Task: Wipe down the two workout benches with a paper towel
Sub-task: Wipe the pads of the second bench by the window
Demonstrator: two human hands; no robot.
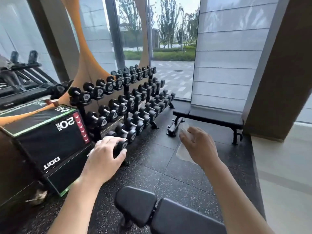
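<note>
Two benches in view: near bench directly below the camera, its black pads at the bottom edge; far bench flat against the window blind, past the dumbbell rack.

Right hand raised over the floor between the two benches. Fingers curled, holding the paper towel. Towel emerges at the fingertips as a small crumple and hangs below the palm as a loose sheet; most of the grip is hidden behind the back of the hand, so exact pinch cannot be told. Judgement: towel is carried bunched, ready as a wiping pad, not yet on either bench.

Left hand held out in front of the lowest dumbbells, beside the plyo box. Fingers loosely curved, spread, gripping nothing visible; whether they touch a dumbbell cannot be told. Likely out for balance.

Towel is apart from both pads. Which bench comes next: undetermined.
</note>
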